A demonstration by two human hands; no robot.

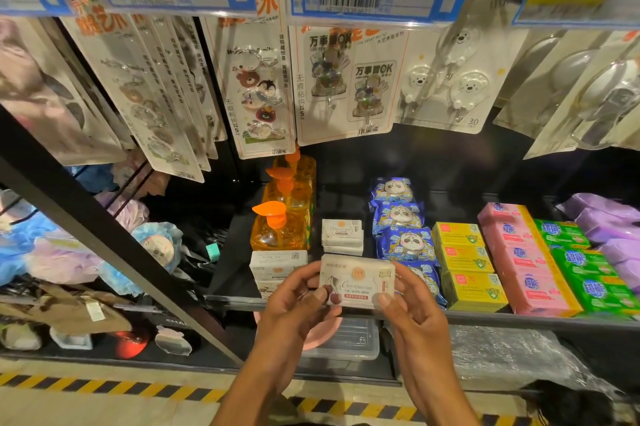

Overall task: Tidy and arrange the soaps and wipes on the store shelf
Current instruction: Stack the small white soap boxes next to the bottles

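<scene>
A white soap box (356, 281) is held just above the front edge of the black shelf (235, 301). My left hand (298, 297) grips its left end and my right hand (407, 301) grips its right end, thumbs on the front face. More white soap boxes (277, 264) are stacked at the shelf front to the left, and two others (342, 235) sit further back. Blue panda wipe packs (403, 228) run in a row front to back just right of the held box.
Orange pump bottles (282, 217) stand behind the white boxes. Yellow (465, 266), pink (523, 259), green (581, 262) soap bars and purple packs (613, 228) fill the shelf to the right. Hook cards (343, 79) hang above. Bath sponges (41, 252) crowd the left bay.
</scene>
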